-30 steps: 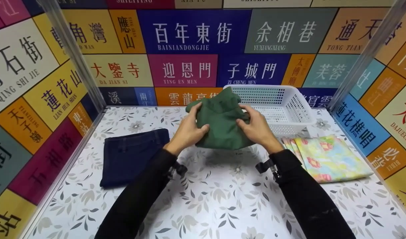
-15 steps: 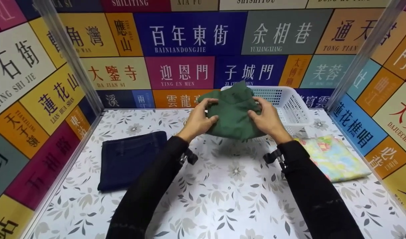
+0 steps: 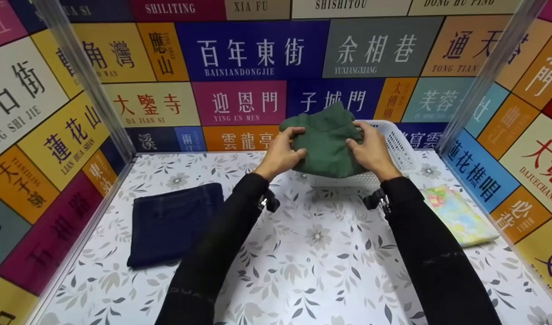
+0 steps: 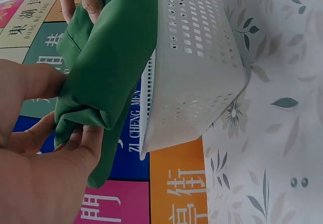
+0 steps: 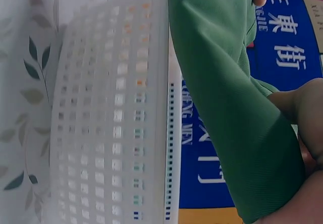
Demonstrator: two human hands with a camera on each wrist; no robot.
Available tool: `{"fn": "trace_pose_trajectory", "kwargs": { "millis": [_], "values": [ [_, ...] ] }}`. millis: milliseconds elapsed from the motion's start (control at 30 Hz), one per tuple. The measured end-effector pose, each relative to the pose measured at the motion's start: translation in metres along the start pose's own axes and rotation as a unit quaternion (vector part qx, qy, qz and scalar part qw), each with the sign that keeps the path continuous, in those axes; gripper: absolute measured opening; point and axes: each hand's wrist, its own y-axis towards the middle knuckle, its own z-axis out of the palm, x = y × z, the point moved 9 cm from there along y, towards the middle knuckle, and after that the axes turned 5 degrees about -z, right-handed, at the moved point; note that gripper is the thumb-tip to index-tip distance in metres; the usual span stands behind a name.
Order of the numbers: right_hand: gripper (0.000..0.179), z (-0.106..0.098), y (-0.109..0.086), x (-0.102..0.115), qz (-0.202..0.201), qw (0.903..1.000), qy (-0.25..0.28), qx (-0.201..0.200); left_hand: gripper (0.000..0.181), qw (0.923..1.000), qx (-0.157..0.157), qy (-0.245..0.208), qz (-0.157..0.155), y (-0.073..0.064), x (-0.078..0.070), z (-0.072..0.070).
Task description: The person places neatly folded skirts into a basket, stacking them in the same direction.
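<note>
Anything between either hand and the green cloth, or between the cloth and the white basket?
Nothing visible. Left hand and right hand grip the green cloth directly; no other item shows between it and the white basket, which it partly hides.

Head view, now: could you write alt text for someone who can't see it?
A person's left hand and right hand hold a dark green cloth, partly hiding a white perforated plastic basket. On the white floral-patterned table lie a folded navy blue cloth at left and a folded pastel-patterned cloth at right.
</note>
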Motion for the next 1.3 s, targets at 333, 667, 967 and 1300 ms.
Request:
{"fn": "trace_pose_trajectory", "kwargs": {
  "millis": [333,667,967,1300],
  "values": [
    [0.049,-0.013,0.015,-0.019,0.01,0.9983,-0.029,-0.05,0.069,0.9989,0.014,0.027,0.037,0.024,-0.005,0.021],
    [0.046,-0.013,0.019,-0.031,0.017,0.9954,-0.06,-0.072,0.071,0.9965,0.034,0.058,0.049,0.037,-0.001,0.042],
    [0.053,-0.005,0.016,-0.052,0.053,0.994,-0.09,-0.031,0.071,0.9879,0.057,0.143,0.022,0.04,0.003,0.061],
    [0.052,0.006,0.0,-0.063,0.059,0.9866,-0.138,0.064,0.05,0.9857,0.033,0.163,0.024,0.028,0.008,0.046]
  ]
}}
